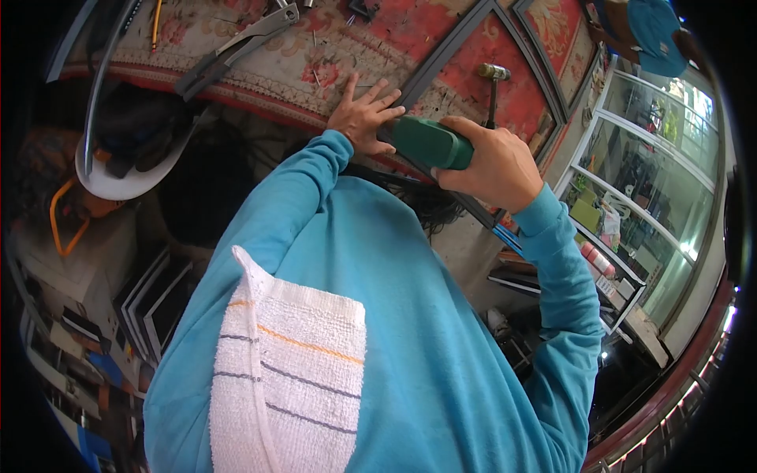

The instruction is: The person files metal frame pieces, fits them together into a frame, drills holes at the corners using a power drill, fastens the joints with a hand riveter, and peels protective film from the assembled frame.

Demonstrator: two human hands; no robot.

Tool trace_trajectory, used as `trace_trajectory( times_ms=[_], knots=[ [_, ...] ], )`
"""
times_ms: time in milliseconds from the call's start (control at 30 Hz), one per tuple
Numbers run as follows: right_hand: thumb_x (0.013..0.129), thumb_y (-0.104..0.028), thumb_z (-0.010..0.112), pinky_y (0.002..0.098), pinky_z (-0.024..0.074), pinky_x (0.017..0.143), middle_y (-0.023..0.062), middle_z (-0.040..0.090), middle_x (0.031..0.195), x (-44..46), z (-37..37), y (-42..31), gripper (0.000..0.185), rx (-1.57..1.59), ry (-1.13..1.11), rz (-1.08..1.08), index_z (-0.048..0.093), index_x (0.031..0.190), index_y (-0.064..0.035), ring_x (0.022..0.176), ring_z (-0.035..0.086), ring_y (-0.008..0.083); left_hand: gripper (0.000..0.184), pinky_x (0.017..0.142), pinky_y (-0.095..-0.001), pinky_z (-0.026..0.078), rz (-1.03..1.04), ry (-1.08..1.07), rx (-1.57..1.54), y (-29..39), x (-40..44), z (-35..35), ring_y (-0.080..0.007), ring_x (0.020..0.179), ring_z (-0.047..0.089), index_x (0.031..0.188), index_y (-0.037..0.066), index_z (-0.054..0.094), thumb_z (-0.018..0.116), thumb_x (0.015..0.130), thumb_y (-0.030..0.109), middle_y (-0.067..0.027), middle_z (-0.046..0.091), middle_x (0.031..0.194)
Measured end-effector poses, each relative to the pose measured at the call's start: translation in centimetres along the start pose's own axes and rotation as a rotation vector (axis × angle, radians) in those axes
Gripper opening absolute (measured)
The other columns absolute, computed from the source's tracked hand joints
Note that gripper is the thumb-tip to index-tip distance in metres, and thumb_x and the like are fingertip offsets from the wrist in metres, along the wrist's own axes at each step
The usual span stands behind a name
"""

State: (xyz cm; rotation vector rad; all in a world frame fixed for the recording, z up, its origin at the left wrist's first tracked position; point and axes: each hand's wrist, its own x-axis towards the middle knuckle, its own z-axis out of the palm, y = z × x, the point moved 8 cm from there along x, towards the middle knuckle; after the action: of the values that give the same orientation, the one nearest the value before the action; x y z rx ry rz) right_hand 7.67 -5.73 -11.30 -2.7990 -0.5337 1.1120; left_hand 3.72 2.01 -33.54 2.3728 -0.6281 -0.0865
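Note:
My right hand (501, 162) is closed around a green power tool (430, 142), whose broad end faces up toward me; its working end is hidden below. My left hand (365, 114) lies with fingers spread at the near edge of the red patterned carpet (292, 79), its fingertips by a dark metal frame (445, 47). The tool is close beside my left thumb and fingers. Whether it touches the frame cannot be made out.
A mallet (493, 72) lies inside the frame. Large metal cutters (236, 49) and a pencil (156, 24) rest on the carpet at left. A person in a blue top (653, 35) is at upper right, near a glazed metal window (646, 158). A white curved rim (134, 185) stands at left.

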Motion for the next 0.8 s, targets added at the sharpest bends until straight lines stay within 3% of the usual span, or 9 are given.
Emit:
trace_trajectory(
  times_ms=[267,333,367,400,467,667,733,767,800],
  knots=[
    [0.068,-0.034,0.079,0.0412,0.0566,0.079,0.0200,0.073,0.091,-3.3,-2.1,1.4,0.063,0.231,0.055,0.130,0.066,0.123,-0.0059,0.085,0.073,0.0338,0.083,0.120,-0.0691,0.000,0.002,-0.038,0.044,-0.1,-0.1,0.6,-0.0267,0.150,0.028,0.139,0.028,0.058,0.081,0.066,0.060,-0.0011,0.043,0.156],
    [0.070,-0.027,0.079,0.0361,0.0557,0.082,0.0188,0.073,0.093,-5.4,-3.5,2.7,0.062,0.499,0.055,0.190,0.065,0.123,0.0002,0.087,0.073,0.0260,0.084,0.120,-0.0691,0.000,0.005,-0.048,0.045,-0.1,-0.1,0.6,-0.0268,0.150,0.027,0.140,0.028,0.057,0.080,0.067,0.061,-0.0014,0.043,0.156],
    [0.072,-0.021,0.078,0.0328,0.0544,0.083,0.0150,0.072,0.096,-6.5,-4.6,2.7,0.059,0.496,0.086,0.163,0.063,0.123,0.0036,0.088,0.070,0.0188,0.084,0.120,-0.0691,0.000,0.000,-0.053,0.041,-0.1,0.0,0.6,-0.0268,0.150,0.027,0.141,0.028,0.056,0.079,0.068,0.062,-0.0018,0.042,0.157],
    [0.072,-0.021,0.078,0.0328,0.0544,0.083,0.0150,0.072,0.096,-7.7,-4.9,3.2,0.059,0.502,0.100,0.169,0.063,0.123,0.0036,0.088,0.070,0.0188,0.084,0.120,-0.0691,0.000,0.016,-0.054,0.046,0.1,0.1,0.6,-0.0268,0.150,0.027,0.141,0.028,0.056,0.079,0.068,0.062,-0.0018,0.042,0.157],
    [0.072,-0.019,0.078,0.0323,0.0534,0.084,0.0119,0.071,0.100,-10.5,-5.3,5.5,0.058,0.621,0.174,0.309,0.063,0.124,0.0025,0.091,0.068,0.0166,0.085,0.120,-0.0678,-0.001,0.010,-0.048,0.060,0.0,-0.1,0.6,-0.0255,0.151,0.026,0.141,0.027,0.058,0.079,0.067,0.064,-0.0002,0.040,0.158],
    [0.077,-0.017,0.075,0.0297,0.0491,0.089,0.0097,0.067,0.109,-18.4,-1.3,12.2,0.061,0.732,0.453,0.352,0.057,0.131,0.0064,0.096,0.062,0.0156,0.076,0.119,-0.0674,-0.001,0.060,0.005,0.092,0.5,0.0,-0.1,-0.0251,0.150,0.027,0.138,0.026,0.060,0.073,0.074,0.064,-0.0005,0.042,0.157],
    [0.079,-0.021,0.075,0.0302,0.0482,0.091,0.0098,0.066,0.112,-21.0,1.3,14.7,0.062,0.861,0.568,0.432,0.057,0.131,0.0071,0.101,0.061,0.0162,0.048,0.119,-0.0657,0.006,0.015,0.058,-0.013,0.3,0.4,-0.9,-0.0227,0.144,0.039,0.130,0.022,0.067,0.072,0.086,0.040,-0.0034,0.056,0.146],
    [0.079,-0.022,0.075,0.0303,0.0482,0.091,0.0098,0.066,0.112,-22.3,2.7,15.9,0.062,0.876,0.591,0.445,0.057,0.131,0.0068,0.101,0.061,0.0166,0.048,0.119,-0.0657,0.006,0.028,0.056,0.005,0.0,0.9,-1.1,-0.0227,0.144,0.039,0.130,0.022,0.067,0.072,0.086,0.040,-0.0034,0.056,0.146],
    [0.080,-0.024,0.076,0.0305,0.0482,0.091,0.0097,0.066,0.112,-23.5,4.1,16.9,0.062,0.890,0.619,0.456,0.057,0.131,0.0066,0.101,0.061,0.0170,0.037,0.118,-0.0621,0.016,-0.049,0.041,-0.068,-1.8,1.6,-0.9,-0.0247,0.138,0.047,0.123,0.019,0.069,0.066,0.087,0.025,-0.0060,0.061,0.138]
  ],
)
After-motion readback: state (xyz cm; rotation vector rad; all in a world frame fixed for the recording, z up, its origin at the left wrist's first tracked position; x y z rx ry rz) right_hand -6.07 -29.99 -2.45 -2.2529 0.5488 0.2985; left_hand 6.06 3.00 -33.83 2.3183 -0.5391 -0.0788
